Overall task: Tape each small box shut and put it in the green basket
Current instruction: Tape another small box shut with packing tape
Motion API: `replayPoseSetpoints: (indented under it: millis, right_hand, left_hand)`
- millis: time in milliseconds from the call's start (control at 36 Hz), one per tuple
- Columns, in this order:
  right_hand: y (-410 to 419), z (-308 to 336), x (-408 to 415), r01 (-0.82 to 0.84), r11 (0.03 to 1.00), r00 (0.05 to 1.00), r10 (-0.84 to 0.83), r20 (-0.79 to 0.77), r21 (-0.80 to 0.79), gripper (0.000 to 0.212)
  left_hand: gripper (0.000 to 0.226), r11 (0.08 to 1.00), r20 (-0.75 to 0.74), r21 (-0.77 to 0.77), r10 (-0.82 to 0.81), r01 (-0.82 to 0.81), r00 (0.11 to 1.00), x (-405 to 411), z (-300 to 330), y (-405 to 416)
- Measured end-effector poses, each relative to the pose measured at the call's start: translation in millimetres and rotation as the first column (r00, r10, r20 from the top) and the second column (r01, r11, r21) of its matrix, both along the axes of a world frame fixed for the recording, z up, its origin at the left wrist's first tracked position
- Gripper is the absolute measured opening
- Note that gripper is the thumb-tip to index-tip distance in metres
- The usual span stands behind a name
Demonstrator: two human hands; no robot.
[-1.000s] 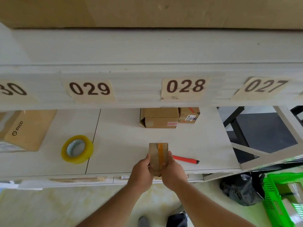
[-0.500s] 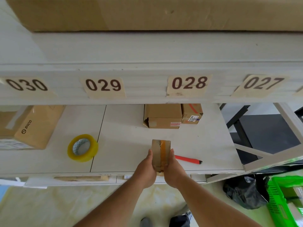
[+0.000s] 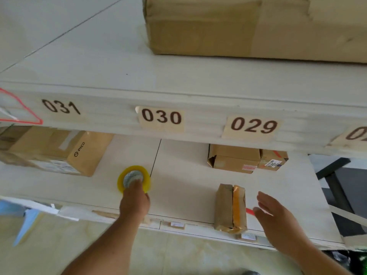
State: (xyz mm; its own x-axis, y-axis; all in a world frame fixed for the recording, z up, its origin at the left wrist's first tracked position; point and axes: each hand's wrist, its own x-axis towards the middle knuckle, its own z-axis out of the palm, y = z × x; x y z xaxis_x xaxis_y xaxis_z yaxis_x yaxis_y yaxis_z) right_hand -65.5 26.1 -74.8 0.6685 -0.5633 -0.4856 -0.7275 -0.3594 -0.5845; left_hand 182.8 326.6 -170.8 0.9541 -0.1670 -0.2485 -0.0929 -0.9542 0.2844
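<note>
The small box (image 3: 231,208) stood on the front edge of the shelf (image 3: 184,187), looking light and stiff; its long sides seemed best to grip. Right of it hovered the right hand (image 3: 278,219), spread open, touching nothing. Well left of the box, the left hand (image 3: 134,203) had fingers in the tape roll (image 3: 133,179).

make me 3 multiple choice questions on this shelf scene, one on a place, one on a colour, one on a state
1. Where is the left hand?
A. on the tape roll
B. on the small box
C. off the shelf

2. What colour is the tape roll?
A. red
B. yellow
C. blue

3. What is the right hand doing?
A. gripping the small box
B. holding a pen
C. open, holding nothing

Answers: 1 A, its fingers reach into the roll's core. 2 B, the ring is yellow. 3 C, it is spread open beside the box, apart from it.
</note>
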Motion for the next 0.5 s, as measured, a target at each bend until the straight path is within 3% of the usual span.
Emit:
replayPoseSetpoints:
  millis: [111, 222, 306, 361, 444, 500]
  right_hand:
    - [6.7, 9.9, 3.2, -0.032, 0.999, 0.999, 0.032, 0.014, -0.012, 0.055]
    - [6.1, 17.2, 3.2, -0.024, 0.999, 0.999, 0.025, 0.030, -0.023, 0.056]
    - [4.5, 23.8, 2.9, -0.005, 0.999, 0.998, 0.009, 0.063, -0.051, 0.054]
    - [7.5, 29.9, 5.1, -0.003, 0.998, 0.995, 0.008, 0.096, -0.059, 0.052]
    - [20.9, 42.9, 14.9, -0.044, 0.997, 0.989, 0.052, 0.136, -0.058, 0.049]
    - [34.0, 51.1, 23.1, -0.097, 0.995, 0.984, 0.102, 0.149, -0.038, 0.047]
  left_hand:
    - [0.045, 0.969, -0.091, 0.246, 0.030, -0.007, 0.995, 27.1, -6.8, 10.1]
    - [0.040, 0.968, -0.067, 0.247, -0.028, 0.044, 0.997, 29.1, -7.4, 5.7]
    - [0.033, 0.998, -0.041, 0.018, -0.061, 0.062, 0.997, 17.2, 16.4, -8.9]
    - [0.030, 0.979, -0.120, -0.202, -0.020, -0.005, 0.993, 6.1, 37.5, -17.3]
    - [0.029, 0.824, -0.373, -0.514, 0.036, -0.239, 0.927, -18.5, 76.0, -29.4]
    - [0.028, 0.688, -0.525, -0.617, 0.000, -0.381, 0.851, -39.0, 102.0, -37.8]
